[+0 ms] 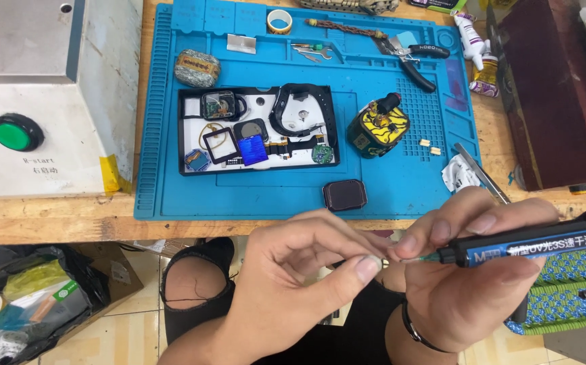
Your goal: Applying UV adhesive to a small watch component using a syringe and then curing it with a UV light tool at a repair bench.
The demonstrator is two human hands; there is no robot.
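I see the black and blue glue syringe (523, 247) gripped in my right hand (469, 284), its tip meeting my left hand (299, 270), whose fingers pinch something too small to tell. Just beyond the hands lies a dark watch screen (345, 195) on the blue mat (401, 182).

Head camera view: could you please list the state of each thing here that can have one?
Left hand: fingertips pinched at the syringe tip.
Right hand: gripping the glue syringe, held level.
Watch screen: face down on blue mat.
Parts tray: filled with parts.
Pliers: shut.
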